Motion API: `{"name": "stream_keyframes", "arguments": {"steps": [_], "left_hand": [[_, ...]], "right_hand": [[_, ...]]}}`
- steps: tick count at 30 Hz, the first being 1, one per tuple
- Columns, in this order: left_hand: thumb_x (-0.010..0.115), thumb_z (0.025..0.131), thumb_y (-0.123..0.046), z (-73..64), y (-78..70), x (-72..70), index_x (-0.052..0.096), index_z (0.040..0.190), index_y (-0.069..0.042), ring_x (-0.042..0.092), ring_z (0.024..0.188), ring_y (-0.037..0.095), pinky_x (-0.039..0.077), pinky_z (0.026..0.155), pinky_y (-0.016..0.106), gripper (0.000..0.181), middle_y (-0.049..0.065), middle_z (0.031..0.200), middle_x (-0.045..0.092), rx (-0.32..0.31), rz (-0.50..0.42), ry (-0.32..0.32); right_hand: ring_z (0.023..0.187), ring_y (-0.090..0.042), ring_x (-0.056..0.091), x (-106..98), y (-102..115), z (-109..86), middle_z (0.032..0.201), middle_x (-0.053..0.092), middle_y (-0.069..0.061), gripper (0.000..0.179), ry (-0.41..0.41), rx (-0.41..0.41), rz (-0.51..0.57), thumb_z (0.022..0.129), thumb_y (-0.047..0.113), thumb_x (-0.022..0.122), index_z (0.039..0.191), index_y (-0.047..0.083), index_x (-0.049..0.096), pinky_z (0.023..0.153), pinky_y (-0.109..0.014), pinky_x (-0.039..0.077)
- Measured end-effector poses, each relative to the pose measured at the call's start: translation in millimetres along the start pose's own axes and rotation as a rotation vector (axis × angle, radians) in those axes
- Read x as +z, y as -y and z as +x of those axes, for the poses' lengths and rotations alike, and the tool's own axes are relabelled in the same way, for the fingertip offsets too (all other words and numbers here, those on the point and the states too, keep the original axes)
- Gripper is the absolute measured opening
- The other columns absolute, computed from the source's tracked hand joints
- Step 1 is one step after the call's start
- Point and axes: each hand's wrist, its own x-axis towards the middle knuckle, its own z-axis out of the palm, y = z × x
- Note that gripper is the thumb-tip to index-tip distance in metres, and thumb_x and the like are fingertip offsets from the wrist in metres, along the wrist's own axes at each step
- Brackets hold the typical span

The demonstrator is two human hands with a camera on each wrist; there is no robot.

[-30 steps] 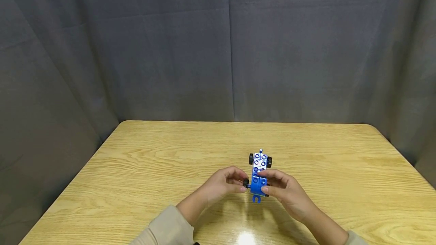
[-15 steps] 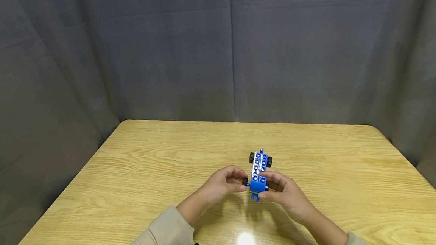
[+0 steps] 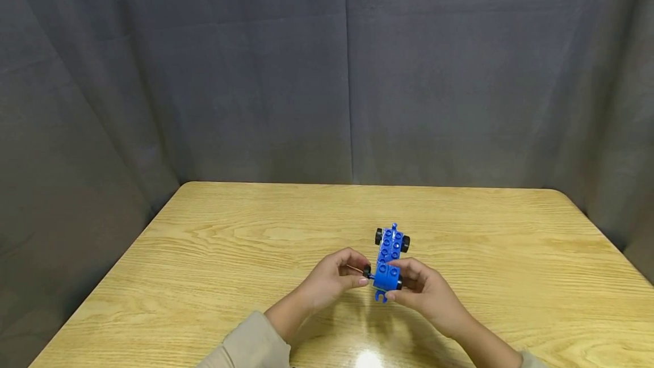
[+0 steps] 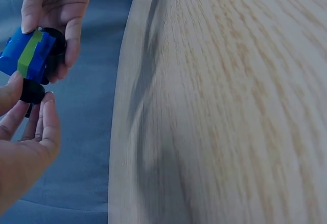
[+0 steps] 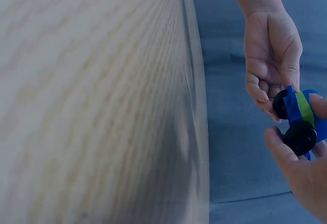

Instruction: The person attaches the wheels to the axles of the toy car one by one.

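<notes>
A blue building-block car base (image 3: 386,280) with studs and black wheels is held between both hands over the near part of the table. My left hand (image 3: 327,283) pinches its near left wheel (image 3: 367,271) between thumb and fingers. From the other side, my right hand (image 3: 436,302) grips the blue body, fingers along the studs and thumb at the near end beside the open hook (image 3: 380,296). Both far wheels, such as the right one (image 3: 405,243), are untouched. A green strip (image 4: 30,50) shows between the blue layers in the left wrist view.
The wood-grain table (image 3: 245,226) spreads around the hands, its near edge close by in both wrist views. A grey curtain (image 3: 255,90) hangs behind the table and along its sides.
The car base has turned slightly, its near end going left and its far end a little right. My right thumb has slid from the blue top to the near end.
</notes>
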Motion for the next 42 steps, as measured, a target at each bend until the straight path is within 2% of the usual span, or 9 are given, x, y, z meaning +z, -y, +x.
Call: {"name": "stream_keyframes", "arguments": {"steps": [6, 10, 15, 18, 20, 26, 30, 39, 42], "left_hand": [[0.059, 0.080, -0.007, -1.5, -0.7, 0.6, 0.055, 0.099, -0.003, 0.052, 0.089, 0.017, 0.045, 0.075, 0.028, 0.019, 0.004, 0.099, 0.055, 0.017, 0.027, 0.008], [0.058, 0.080, -0.002, -2.8, -2.3, 1.6, 0.055, 0.095, 0.000, 0.053, 0.090, 0.019, 0.045, 0.075, 0.025, 0.015, 0.008, 0.099, 0.056, 0.039, 0.036, 0.011], [0.056, 0.079, 0.003, -11.1, -19.2, 4.9, 0.055, 0.090, 0.004, 0.055, 0.090, 0.023, 0.045, 0.074, 0.022, 0.011, 0.015, 0.099, 0.057, 0.080, 0.083, 0.007], [0.057, 0.079, 0.003, -17.2, -30.8, 6.7, 0.055, 0.088, 0.005, 0.055, 0.088, 0.023, 0.045, 0.073, 0.021, 0.009, 0.016, 0.098, 0.057, 0.110, 0.126, -0.005], [0.057, 0.079, 0.003, -18.3, -32.7, 7.5, 0.055, 0.086, 0.005, 0.056, 0.087, 0.022, 0.045, 0.071, 0.020, 0.008, 0.016, 0.097, 0.057, 0.122, 0.146, -0.018], [0.060, 0.076, 0.002, -10.6, -15.2, 7.6, 0.056, 0.084, 0.002, 0.057, 0.083, 0.019, 0.046, 0.069, 0.020, 0.009, 0.013, 0.095, 0.059, 0.146, 0.159, -0.029], [0.061, 0.076, -0.003, -8.8, -5.0, 7.7, 0.056, 0.083, -0.002, 0.056, 0.082, 0.014, 0.046, 0.068, 0.019, 0.008, 0.011, 0.097, 0.059, 0.142, 0.162, -0.028], [0.061, 0.077, -0.005, -9.0, -3.6, 9.9, 0.055, 0.081, -0.002, 0.055, 0.077, 0.010, 0.046, 0.067, 0.021, 0.008, 0.006, 0.091, 0.060, 0.153, 0.123, -0.034], [0.061, 0.077, -0.004, -7.6, -5.2, 9.3, 0.055, 0.082, -0.001, 0.056, 0.077, 0.011, 0.047, 0.066, 0.022, 0.008, 0.007, 0.090, 0.060, 0.155, 0.104, -0.033]], "right_hand": [[0.088, -0.015, 0.057, 1.1, 0.9, -1.6, 0.103, 0.053, -0.025, 0.050, -0.008, 0.032, 0.022, 0.075, 0.005, 0.065, 0.115, -0.012, 0.039, 0.072, -0.028, 0.047], [0.087, -0.014, 0.057, 3.6, 0.9, -3.3, 0.101, 0.054, -0.025, 0.045, -0.016, -0.008, -0.026, 0.076, 0.004, 0.064, 0.111, -0.012, 0.041, 0.072, -0.027, 0.047], [0.085, -0.014, 0.057, 5.5, 0.5, -5.6, 0.098, 0.057, -0.021, 0.039, -0.038, -0.073, -0.141, 0.076, 0.003, 0.062, 0.108, -0.009, 0.043, 0.070, -0.026, 0.047], [0.086, -0.014, 0.057, 5.9, 0.1, -6.4, 0.100, 0.057, -0.021, 0.036, -0.039, -0.106, -0.173, 0.077, 0.002, 0.061, 0.107, -0.007, 0.043, 0.069, -0.027, 0.047], [0.087, -0.013, 0.057, 6.4, -0.5, -6.5, 0.102, 0.056, -0.023, 0.035, -0.037, -0.123, -0.174, 0.077, 0.000, 0.060, 0.106, -0.007, 0.042, 0.069, -0.026, 0.048], [0.087, -0.010, 0.056, 8.2, -2.8, -8.5, 0.102, 0.055, -0.025, 0.035, -0.049, -0.154, -0.190, 0.076, -0.003, 0.059, 0.106, -0.007, 0.040, 0.069, -0.026, 0.048], [0.086, -0.012, 0.057, 8.5, -4.2, -10.0, 0.101, 0.056, -0.024, 0.035, -0.039, -0.165, -0.209, 0.077, -0.002, 0.059, 0.106, -0.007, 0.040, 0.067, -0.026, 0.048], [0.086, -0.013, 0.057, 10.1, -0.5, -7.7, 0.098, 0.057, -0.021, 0.034, -0.030, -0.238, -0.244, 0.075, -0.004, 0.060, 0.105, -0.005, 0.042, 0.068, -0.028, 0.049], [0.087, -0.014, 0.057, 9.2, 2.6, -6.5, 0.099, 0.057, -0.021, 0.034, -0.026, -0.211, -0.241, 0.076, -0.001, 0.060, 0.105, -0.005, 0.041, 0.070, -0.028, 0.048]]}}
